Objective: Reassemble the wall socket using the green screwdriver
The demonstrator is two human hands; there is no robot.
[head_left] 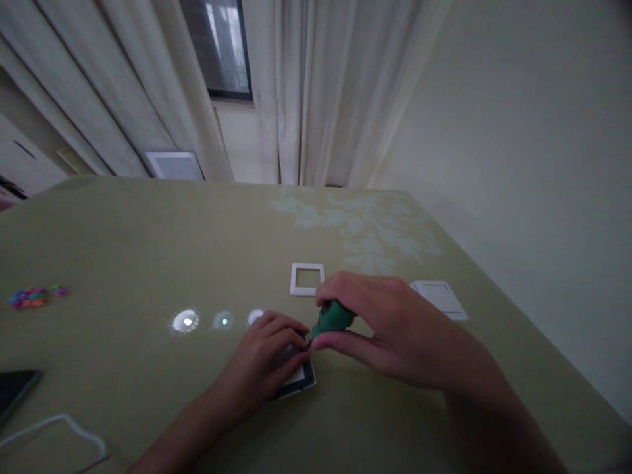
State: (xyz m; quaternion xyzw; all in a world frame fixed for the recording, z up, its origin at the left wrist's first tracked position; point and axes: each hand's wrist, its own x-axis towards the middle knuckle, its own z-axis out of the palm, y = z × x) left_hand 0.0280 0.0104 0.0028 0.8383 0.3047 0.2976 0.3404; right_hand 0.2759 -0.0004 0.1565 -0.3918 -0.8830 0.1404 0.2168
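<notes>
In the head view, my right hand (390, 322) is closed around the green handle of a short screwdriver (334, 316). Its tip points down and left toward a small square wall switch panel (309, 374) with a dark face and a thin light rim. My left hand (271, 355) grips that panel and holds it against the table, its fingertips close to the screwdriver's tip. Fingers hide most of the panel and where the tip meets it. Just beyond the hands lies a white square frame (307, 292). A white switch plate (439, 299) lies past my right wrist.
A green patterned cloth covers the table (162, 250). Small colourful pieces (34, 297) are at the far left, above a dark flat device (17, 392) and a white cable (64, 418). Bright round spots (185, 321) show left of my hands. Curtains (326, 92) hang behind; a wall (538, 164) runs along the right.
</notes>
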